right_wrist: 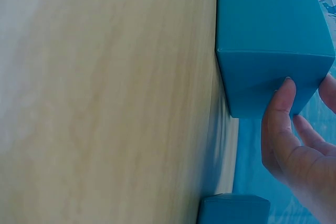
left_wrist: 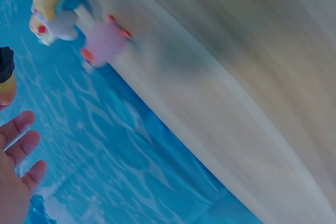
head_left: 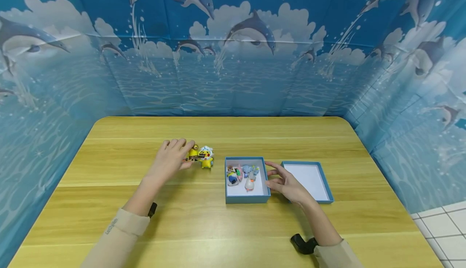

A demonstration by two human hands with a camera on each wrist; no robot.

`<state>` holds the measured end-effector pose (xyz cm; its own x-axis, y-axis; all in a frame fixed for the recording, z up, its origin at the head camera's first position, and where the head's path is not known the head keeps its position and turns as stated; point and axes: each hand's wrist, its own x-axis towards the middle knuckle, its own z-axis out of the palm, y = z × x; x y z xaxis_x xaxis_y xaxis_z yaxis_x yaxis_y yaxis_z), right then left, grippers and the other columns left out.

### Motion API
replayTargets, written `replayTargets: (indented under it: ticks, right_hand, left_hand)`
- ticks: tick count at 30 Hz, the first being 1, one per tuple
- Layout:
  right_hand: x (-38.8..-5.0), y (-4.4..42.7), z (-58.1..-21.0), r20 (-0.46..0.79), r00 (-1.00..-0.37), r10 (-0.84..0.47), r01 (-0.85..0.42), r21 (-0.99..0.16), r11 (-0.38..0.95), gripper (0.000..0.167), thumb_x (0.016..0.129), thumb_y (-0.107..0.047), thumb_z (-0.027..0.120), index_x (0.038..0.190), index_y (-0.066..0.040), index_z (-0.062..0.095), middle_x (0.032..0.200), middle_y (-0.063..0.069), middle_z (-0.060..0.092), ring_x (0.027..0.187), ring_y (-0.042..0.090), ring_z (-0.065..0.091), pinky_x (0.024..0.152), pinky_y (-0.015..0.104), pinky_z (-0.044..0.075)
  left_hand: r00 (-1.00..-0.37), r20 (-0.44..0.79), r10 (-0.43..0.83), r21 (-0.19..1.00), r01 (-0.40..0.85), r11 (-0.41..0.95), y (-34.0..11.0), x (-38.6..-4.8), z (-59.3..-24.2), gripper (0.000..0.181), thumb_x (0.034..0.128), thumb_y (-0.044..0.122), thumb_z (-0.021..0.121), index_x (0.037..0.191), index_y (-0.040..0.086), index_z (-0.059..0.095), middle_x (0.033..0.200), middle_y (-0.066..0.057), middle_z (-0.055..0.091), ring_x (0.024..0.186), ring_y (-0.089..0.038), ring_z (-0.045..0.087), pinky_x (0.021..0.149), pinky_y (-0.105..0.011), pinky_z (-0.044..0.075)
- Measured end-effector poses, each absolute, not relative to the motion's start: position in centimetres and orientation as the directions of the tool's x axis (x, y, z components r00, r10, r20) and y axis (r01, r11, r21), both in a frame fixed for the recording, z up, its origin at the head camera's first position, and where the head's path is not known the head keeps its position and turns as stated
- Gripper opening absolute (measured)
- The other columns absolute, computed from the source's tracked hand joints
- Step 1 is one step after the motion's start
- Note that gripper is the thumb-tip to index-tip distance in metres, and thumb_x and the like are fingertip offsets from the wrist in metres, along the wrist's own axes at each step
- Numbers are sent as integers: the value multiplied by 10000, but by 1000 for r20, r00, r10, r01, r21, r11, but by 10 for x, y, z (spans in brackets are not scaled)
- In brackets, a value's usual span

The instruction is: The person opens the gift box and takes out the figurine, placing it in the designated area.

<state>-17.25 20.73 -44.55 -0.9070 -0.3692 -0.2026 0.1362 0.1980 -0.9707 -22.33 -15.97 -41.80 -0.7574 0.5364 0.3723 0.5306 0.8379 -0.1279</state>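
Note:
In the head view my left hand [head_left: 171,157] pinches a yellow Minion figure [head_left: 195,150] left of the box. Part of a yellow-and-black figure [left_wrist: 6,74] shows at the edge of the left wrist view. Just right of this hand stands a Pikachu figure [head_left: 206,159] in a white hat. A pink pig figure [left_wrist: 104,44] is near it in the left wrist view; the head view does not show it. My right hand [head_left: 287,184] rests its fingers against the right wall of a blue box [head_left: 247,199]; its thumb [right_wrist: 283,100] touches that wall.
Several small figures [head_left: 249,184] lie inside the box, on its white bottom. Right of it, a blue lid [head_left: 307,179] lies with its white inside up, partly behind my right hand. Beyond the wooden table [head_left: 233,138] hangs a dolphin-print curtain [head_left: 233,86].

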Motion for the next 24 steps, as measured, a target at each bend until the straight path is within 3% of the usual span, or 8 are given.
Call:
replayTargets:
  ticks: [16, 24]
  right_hand:
    - [-173, 208, -445, -202, -905, -373, 136, -971, 195, 655, 878, -84, 596, 1436, -117, 254, 1226, 211, 347, 1042, 344, 493, 791, 300, 498]
    - [-172, 208, -445, -203, -905, -373, 135, -970, 200, 647, 879, -88, 594, 1433, -116, 261, 1220, 208, 349, 1039, 350, 496, 789, 299, 497]
  left_hand:
    - [-826, 324, 462, -131, 444, 886, -214, -221, -435, 604, 695, 408, 756, 1167, 121, 512, 945, -87, 475, 875, -292, 478, 743, -421, 371]
    - [-866, 221, 449, -116, 434, 893, -227, -222, -442, 584, 753, 397, 709, 1220, 117, 499, 989, -92, 478, 892, -281, 460, 708, -402, 357]
